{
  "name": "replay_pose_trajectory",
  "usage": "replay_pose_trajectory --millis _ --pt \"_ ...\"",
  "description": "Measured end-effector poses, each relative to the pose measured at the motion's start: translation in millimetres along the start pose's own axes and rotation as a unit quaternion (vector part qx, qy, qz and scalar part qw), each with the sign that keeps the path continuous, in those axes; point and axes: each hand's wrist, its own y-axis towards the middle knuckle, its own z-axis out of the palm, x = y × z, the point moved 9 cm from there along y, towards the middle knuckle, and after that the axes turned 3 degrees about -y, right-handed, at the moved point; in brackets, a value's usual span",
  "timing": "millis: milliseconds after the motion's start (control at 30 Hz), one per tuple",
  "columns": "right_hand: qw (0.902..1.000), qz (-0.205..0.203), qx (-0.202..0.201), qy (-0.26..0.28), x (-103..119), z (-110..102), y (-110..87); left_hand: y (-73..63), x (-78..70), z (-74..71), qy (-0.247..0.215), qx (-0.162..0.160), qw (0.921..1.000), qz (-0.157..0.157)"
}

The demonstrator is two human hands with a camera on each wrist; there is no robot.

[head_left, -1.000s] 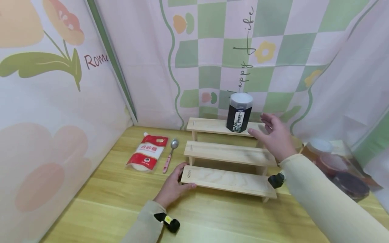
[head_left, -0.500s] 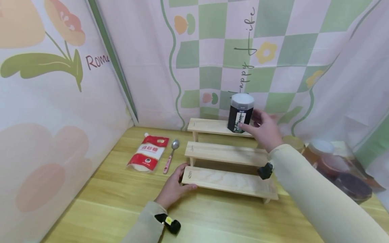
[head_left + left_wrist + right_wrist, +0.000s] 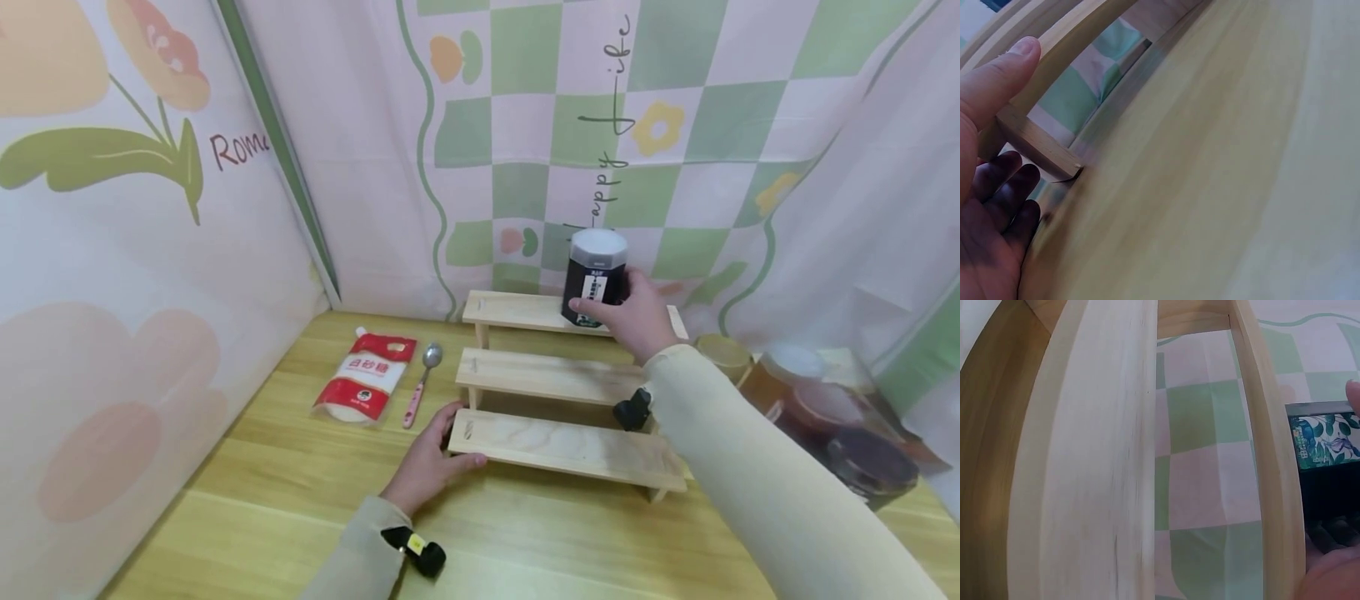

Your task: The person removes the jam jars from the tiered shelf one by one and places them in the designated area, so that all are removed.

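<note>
A three-step wooden display rack [image 3: 562, 446] stands on the wooden table. My left hand [image 3: 429, 468] grips the left end of its lowest step, thumb along the front edge; in the left wrist view the other fingers curl behind, near a rack leg [image 3: 1041, 147]. On the top step sits an upright, dark octagonal canister [image 3: 576, 283] with a whitish lid. My right hand [image 3: 637, 318] holds this canister from the right, its thumb across the front label. Leafy print on the canister [image 3: 1329, 440] shows at the right wrist view's edge; most fingers there are hidden.
Left of the rack lie a red-and-white sugar bag [image 3: 365, 377] and a spoon [image 3: 422, 383] with a pink handle. Several lidded jars [image 3: 821, 408] stand to the right, partly behind my right sleeve. A patterned curtain [image 3: 525, 150] hangs behind the rack.
My right hand has moved left from beside the canister and closed round it. The canister has stayed on the top step. My left hand keeps its place on the rack.
</note>
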Motion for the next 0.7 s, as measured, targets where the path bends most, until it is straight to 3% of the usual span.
replay_pose_trajectory --millis 400,700 --pt "0.9995 0.008 -0.029 -0.005 0.7 0.9 -0.6 0.6 0.1 -0.6 0.004 0.000 1.0000 0.005" --pt "0.9996 0.015 -0.025 -0.003 -1.7 -0.7 -3.4 1.9 0.8 0.0 -0.003 0.004 0.9999 0.010"
